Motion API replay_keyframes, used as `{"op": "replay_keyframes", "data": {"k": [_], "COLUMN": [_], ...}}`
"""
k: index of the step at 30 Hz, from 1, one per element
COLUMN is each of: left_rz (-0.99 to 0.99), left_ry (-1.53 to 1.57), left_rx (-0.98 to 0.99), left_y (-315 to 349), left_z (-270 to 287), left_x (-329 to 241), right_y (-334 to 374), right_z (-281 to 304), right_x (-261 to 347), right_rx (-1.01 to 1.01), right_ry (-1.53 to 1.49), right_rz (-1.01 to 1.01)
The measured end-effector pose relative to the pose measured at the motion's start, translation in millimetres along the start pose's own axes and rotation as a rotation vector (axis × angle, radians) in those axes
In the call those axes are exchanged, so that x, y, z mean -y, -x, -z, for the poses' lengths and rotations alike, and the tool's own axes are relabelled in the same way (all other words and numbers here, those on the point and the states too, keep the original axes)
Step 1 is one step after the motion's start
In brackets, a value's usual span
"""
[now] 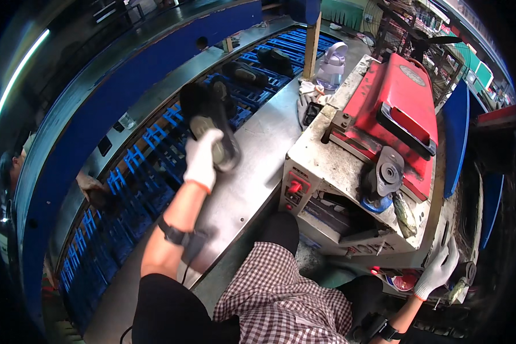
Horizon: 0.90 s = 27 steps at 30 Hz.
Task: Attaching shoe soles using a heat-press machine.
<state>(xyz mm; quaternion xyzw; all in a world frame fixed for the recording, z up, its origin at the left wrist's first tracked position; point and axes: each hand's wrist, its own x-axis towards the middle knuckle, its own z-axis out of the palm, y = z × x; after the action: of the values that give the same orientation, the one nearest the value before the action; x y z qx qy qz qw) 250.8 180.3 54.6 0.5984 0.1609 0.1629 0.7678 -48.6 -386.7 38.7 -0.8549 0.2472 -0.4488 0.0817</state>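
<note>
White knit covers both of the person's hands. Left of the frame's centre, the left hand [202, 160] holds a dark shoe [209, 119], its fingers curled over the shoe's pale inner area; motion blurs the shoe's edges. That shoe is above the border between the bare metal table [264, 152] and the blue slatted rack [149, 137], which runs from the lower left to the upper middle. Farther up the rack lie 2 more dark shoes, the nearer shoe [245, 73] and the farther shoe [274, 59].

At the lower right, the right hand [438, 272] is loosely opened, its fingers stretched upward beside the machine's edge; whether they touch it, I cannot tell. Between the 2 hands stands the pale, stained machine [309, 150], topped by a red cover [404, 94] with a black handle. A grey rounded part [389, 171] sits in front of that cover.

A lilac bottle [330, 71] stands at the upper middle, near a wooden post [312, 49]. At the left, a co-worker's hand [88, 183] reaches over the rack, next to a dark item [102, 199] too dim to identify. Checkered cloth [286, 292] covers the person's lap at the bottom.
</note>
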Motion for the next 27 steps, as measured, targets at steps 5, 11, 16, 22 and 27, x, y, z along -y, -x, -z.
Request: {"op": "replay_keyframes", "data": {"k": [5,11,16,22,27], "left_rz": [-0.063,-0.082,-0.110,-0.243,0.100], "left_ry": [-0.299,-1.120,-0.798,-1.472,-0.966], "left_rx": [-0.221,-0.164,0.018,-0.927,-1.023], "left_y": [-145.6,-207.7,-132.7,-62.6,-64.2], "left_z": [39.2,66.7,90.4,260.2,478.8], "left_x": [23.6,73.3,54.9,-8.6,-10.9], "right_y": [1.8,1.7,1.0,3.3,-0.2], "right_z": [-3.4,-10.2,-5.9,4.0,-24.0], "right_x": [2.5,-8.5,-8.4,-26.2,-29.8], "right_rx": [0.016,0.033,0.046,0.059,0.084], "right_ry": [-0.007,-0.072,-0.021,-0.001,-0.094], "right_rz": [-0.043,-0.046,-0.034,0.004,-0.114]}}
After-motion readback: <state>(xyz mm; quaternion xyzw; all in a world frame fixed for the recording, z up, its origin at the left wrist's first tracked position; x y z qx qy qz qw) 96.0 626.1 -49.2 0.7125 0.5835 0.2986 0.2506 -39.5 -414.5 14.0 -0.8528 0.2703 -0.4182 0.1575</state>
